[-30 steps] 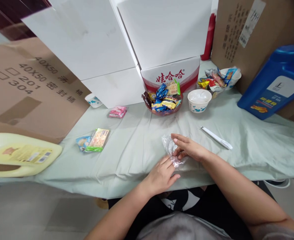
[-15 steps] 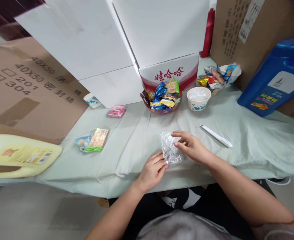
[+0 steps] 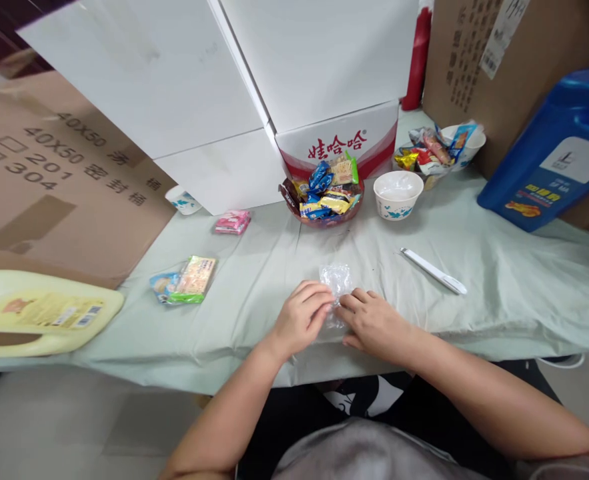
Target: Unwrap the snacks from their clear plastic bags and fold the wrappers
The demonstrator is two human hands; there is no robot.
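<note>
1. Cloth-covered table point(image 3: 264, 267): beneath both hands; apparently serves as flat backing.
2. Snack bowl point(image 3: 341, 220): beyond the hands, presumably set back for working room.
3. Left hand point(image 3: 299, 319), right hand point(image 3: 374, 325): fingers curled narrow, nearly meeting; whether they grip cannot be told.
4. Clear plastic wrapper point(image 3: 337, 275): under the fingertips, seemingly steadied from both sides.
5. White utility knife point(image 3: 433, 271): beyond the right hand, probably within reach.

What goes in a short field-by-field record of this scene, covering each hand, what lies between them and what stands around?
Left hand: fingers bent, at the left side of a clear plastic wrapper
Right hand: fingers at the wrapper's right side
Wrapper's place: pale green tablecloth, partly hidden by hands
Right of hands: white utility knife
Behind: bowl of wrapped snacks
Far right: blue bottle
</note>
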